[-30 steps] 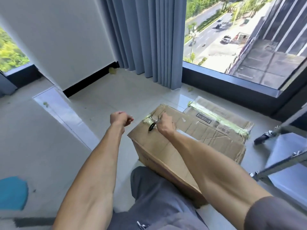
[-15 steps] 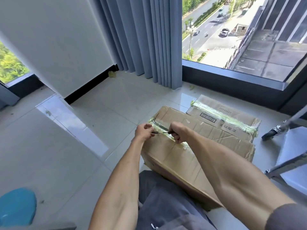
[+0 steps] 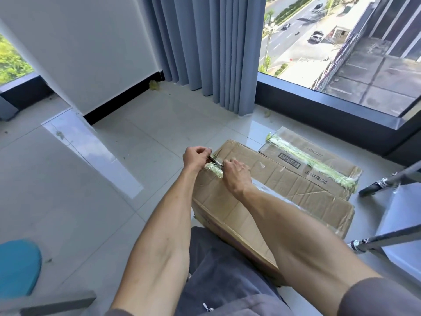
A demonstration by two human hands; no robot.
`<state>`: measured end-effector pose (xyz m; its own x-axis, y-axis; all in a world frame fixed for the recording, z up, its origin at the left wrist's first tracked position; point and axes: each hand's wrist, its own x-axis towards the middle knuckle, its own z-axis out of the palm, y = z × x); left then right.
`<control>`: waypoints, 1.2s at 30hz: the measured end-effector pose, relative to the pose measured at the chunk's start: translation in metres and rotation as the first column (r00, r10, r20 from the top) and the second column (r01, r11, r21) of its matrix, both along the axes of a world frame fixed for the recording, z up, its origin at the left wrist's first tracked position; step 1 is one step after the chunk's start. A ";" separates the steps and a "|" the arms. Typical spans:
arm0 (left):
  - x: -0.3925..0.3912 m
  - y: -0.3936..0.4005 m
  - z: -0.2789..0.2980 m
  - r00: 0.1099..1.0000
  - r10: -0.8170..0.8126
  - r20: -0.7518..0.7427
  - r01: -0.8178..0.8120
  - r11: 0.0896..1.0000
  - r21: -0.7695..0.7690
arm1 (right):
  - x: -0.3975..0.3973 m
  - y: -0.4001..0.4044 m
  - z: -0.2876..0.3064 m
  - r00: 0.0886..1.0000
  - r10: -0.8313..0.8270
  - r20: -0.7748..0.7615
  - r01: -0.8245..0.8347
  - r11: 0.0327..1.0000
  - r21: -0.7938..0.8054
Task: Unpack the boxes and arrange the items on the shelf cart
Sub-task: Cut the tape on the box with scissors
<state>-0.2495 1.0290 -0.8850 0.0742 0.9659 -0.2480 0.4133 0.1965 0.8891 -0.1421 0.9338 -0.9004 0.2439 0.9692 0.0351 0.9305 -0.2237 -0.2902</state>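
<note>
Creased brown cardboard box [image 3: 268,192] on pale floor tiles, against the knee, sealed with greenish tape [image 3: 214,169]. Left hand [image 3: 196,156] and right hand [image 3: 235,173] both pinching a thin dark tool [image 3: 214,159] at its far corner.

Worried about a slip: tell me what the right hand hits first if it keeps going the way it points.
Most likely the left hand, just beyond the right hand along the thin dark tool; depth is uncertain.
</note>
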 end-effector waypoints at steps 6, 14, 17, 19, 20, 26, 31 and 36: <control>0.000 -0.016 -0.017 0.897 -0.029 -0.440 0.092 0.988 0.123 | 0.008 0.004 -0.008 0.993 -0.087 -0.075 0.084 0.995 -0.050; -0.011 -0.041 -0.048 0.674 -0.237 -0.700 0.315 0.949 -0.017 | 0.019 0.010 -0.006 0.997 0.036 -0.066 -0.038 0.998 -0.040; -0.013 -0.040 -0.052 0.685 -0.212 -0.697 0.324 0.945 0.031 | 0.019 0.014 -0.007 0.989 0.041 -0.141 -0.044 0.999 -0.023; -0.015 -0.039 -0.055 0.681 -0.215 -0.700 0.328 0.944 0.030 | 0.018 0.014 -0.007 0.987 0.047 -0.153 -0.051 0.998 -0.023; -0.015 -0.038 -0.056 0.680 -0.221 -0.699 0.334 0.942 0.026 | 0.018 0.013 -0.007 0.987 0.050 -0.154 -0.053 0.998 -0.020; -0.018 -0.033 -0.058 0.696 -0.248 -0.674 0.333 0.943 -0.004 | 0.009 0.009 -0.006 0.996 0.006 -0.093 -0.004 1.000 0.028; -0.017 -0.034 -0.053 0.700 -0.254 -0.667 0.309 0.950 -0.038 | -0.003 0.014 0.007 0.999 -0.007 -0.054 0.006 1.000 -0.012; -0.017 -0.036 -0.053 0.718 -0.249 -0.650 0.275 0.959 -0.064 | -0.012 0.020 0.010 1.000 0.016 0.011 -0.016 0.998 -0.066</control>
<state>-0.2661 0.9930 -0.9380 0.1600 0.9411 -0.2978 0.9196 -0.0324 0.3916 -0.1540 0.9533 -0.8904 0.2284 0.9732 -0.0266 0.9373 -0.2272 -0.2645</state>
